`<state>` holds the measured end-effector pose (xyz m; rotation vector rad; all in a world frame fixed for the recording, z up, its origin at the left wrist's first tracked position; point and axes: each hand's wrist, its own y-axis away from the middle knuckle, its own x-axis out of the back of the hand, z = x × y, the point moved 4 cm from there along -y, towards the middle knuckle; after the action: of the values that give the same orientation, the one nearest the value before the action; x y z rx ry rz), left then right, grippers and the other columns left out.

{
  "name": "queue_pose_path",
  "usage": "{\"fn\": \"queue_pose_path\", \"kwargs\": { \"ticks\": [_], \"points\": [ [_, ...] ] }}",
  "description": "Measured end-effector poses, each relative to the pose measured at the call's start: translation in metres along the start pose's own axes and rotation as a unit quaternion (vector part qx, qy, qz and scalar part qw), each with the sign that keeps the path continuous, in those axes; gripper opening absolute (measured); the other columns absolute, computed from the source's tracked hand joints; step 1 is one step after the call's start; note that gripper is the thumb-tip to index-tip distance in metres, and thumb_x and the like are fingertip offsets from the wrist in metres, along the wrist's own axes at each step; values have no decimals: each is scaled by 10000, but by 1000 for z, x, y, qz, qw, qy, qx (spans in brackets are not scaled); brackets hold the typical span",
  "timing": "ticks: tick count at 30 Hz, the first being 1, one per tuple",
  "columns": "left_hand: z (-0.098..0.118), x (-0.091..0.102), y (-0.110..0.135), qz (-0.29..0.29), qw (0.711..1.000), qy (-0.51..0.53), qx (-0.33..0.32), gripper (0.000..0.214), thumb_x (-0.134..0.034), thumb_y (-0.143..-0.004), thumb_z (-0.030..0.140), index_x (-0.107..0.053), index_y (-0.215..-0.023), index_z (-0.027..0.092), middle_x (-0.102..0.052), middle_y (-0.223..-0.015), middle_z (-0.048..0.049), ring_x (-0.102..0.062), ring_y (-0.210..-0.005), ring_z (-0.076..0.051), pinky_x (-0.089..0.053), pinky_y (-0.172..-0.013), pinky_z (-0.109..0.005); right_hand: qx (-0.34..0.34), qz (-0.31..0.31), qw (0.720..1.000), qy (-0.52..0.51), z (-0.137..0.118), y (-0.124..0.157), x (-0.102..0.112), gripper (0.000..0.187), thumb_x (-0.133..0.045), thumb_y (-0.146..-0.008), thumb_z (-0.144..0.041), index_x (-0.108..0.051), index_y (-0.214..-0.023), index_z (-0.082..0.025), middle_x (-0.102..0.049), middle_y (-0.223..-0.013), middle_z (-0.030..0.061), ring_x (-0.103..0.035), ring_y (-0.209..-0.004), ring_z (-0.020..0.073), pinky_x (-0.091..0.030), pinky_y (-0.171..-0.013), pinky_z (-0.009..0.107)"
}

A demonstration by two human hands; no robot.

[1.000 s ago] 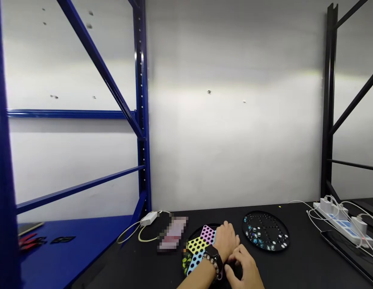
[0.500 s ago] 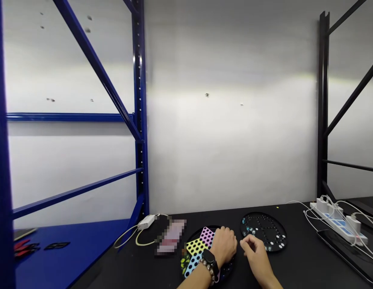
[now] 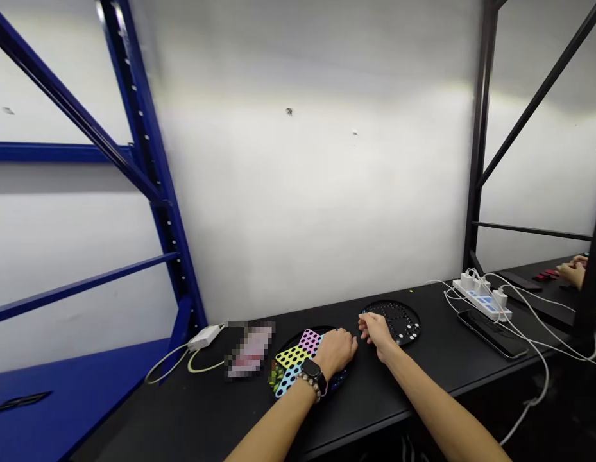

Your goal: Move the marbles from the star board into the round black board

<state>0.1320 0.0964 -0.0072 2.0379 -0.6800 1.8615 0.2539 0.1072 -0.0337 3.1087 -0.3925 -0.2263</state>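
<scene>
A round board with pink, yellow, blue and green perforated sections lies on the black table. My left hand, with a watch and bead bracelet at the wrist, rests curled on the board's right part. My right hand hovers at the left edge of a second round black tray that holds small marbles. Its fingertips are pinched together; what they hold is too small to make out.
A white charger with cable and a blurred pink item lie left of the board. A power strip with cables and a dark phone sit at the right. Another person's hand shows far right. Blue racking stands left.
My right hand has moved from beside my left wrist up and right to the marble tray's edge. The camera has shifted, so more of the table and my arms shows.
</scene>
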Motion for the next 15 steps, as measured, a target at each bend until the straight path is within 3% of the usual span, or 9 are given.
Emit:
{"fn": "queue_pose_path", "kwargs": {
  "ticks": [9,15],
  "points": [
    [3,-3,2,2,1000,24,0,498,-278,-996,347,-716,-962,112,-718,-1010,-179,-688,-948,-290,-500,-839,-381,32,-16,999,7,7,1,4,302,-648,-708,-446,-589,-667,-153,-569,-627,-11,-496,-468,75,-267,-392,182],
    [6,-3,2,7,999,33,4,494,-291,-1002,352,-713,-927,106,-722,-979,-188,-698,-921,-297,-506,-804,-377,-16,-34,998,-56,10,5,2,318,-649,-723,-469,-584,-697,-158,-551,-633,-28,-499,-468,71,-273,-397,185]
  ]
}}
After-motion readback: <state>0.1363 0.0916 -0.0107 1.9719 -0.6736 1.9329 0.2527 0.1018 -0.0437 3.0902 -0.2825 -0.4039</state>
